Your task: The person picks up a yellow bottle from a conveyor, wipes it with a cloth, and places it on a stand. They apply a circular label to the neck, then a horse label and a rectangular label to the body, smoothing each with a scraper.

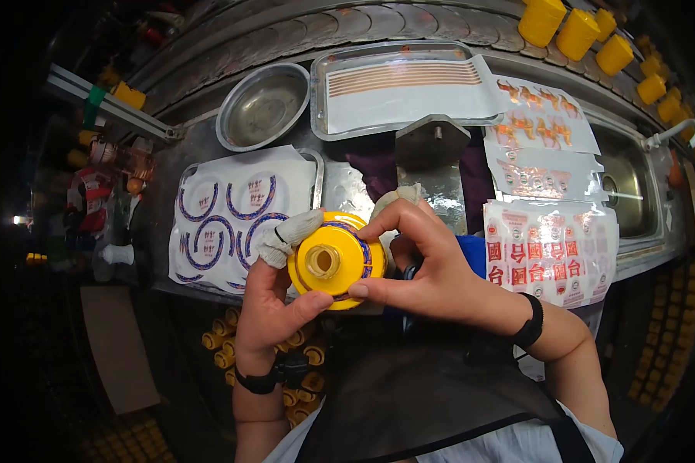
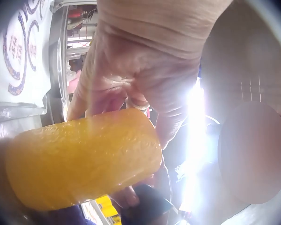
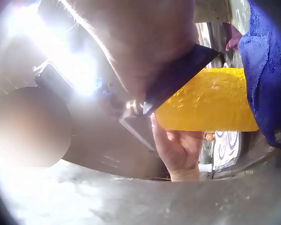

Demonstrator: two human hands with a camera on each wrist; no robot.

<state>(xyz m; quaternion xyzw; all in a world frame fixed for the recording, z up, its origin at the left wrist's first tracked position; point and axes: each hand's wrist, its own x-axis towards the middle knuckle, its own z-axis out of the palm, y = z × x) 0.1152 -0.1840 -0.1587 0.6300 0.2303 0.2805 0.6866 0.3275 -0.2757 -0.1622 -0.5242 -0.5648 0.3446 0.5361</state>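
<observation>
A yellow bottle (image 1: 351, 272) with a textured side (image 2: 89, 159) is held up in front of the body, its open neck towards the head camera. Round its shoulder lies a blue and red patterned decal band (image 1: 376, 261). My left hand (image 1: 269, 312) grips the bottle from the left, thumb at the lower rim, with white fabric covers (image 1: 297, 228) on some fingers. From the right, my right hand (image 1: 440, 266) holds the bottle's edge between thumb and forefinger, both fingertips at the decal band. Its other fingers are partly hidden behind.
A tray with a sheet of curved decals (image 1: 239, 181) lies left, a metal bowl (image 1: 264, 104) behind it. Striped (image 1: 401, 81) and red-character (image 1: 548, 255) decal sheets lie behind and right. A metal stand (image 1: 432, 143), blue cloth (image 1: 472, 253), and sink (image 1: 629, 193) are nearby.
</observation>
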